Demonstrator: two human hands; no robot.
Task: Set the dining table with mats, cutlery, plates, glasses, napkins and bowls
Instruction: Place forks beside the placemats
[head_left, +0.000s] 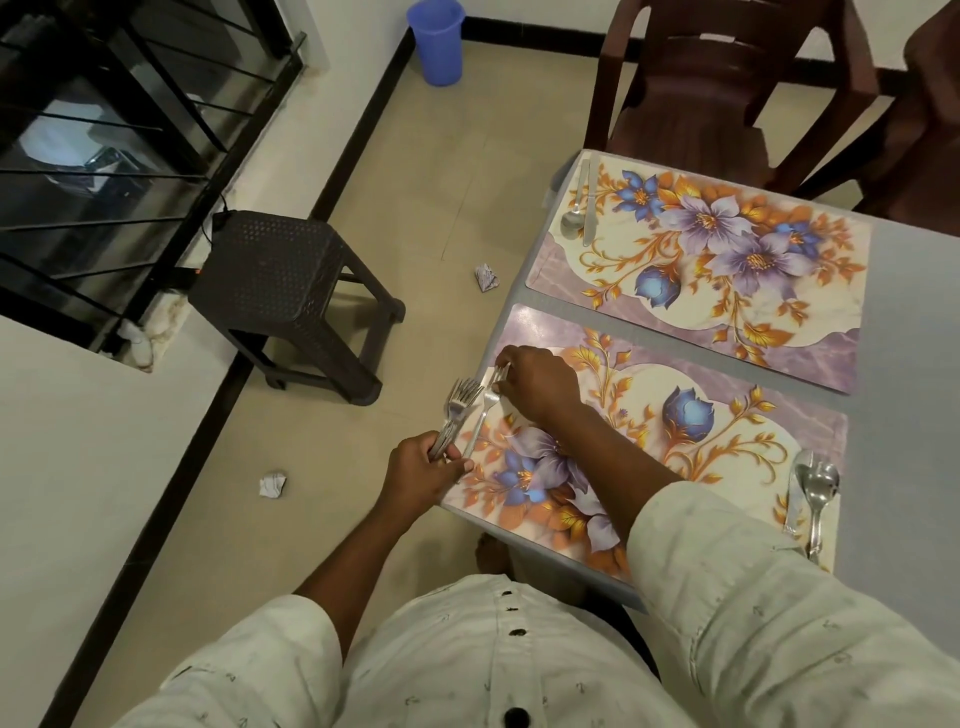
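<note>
The right hand pinches one fork by its prongs, on the near mat. The left hand grips, I think, three more forks. Lay it straight before letting go.

Soft, even indoor light filled the scene, with only faint shadows under the stool. The wide lens bowed straight lines near the edges. A pale sheen lay on the mats, and detail looked slightly soft overall.

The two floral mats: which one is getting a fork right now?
The nearer mat; the right hand lays a fork on it.
</note>
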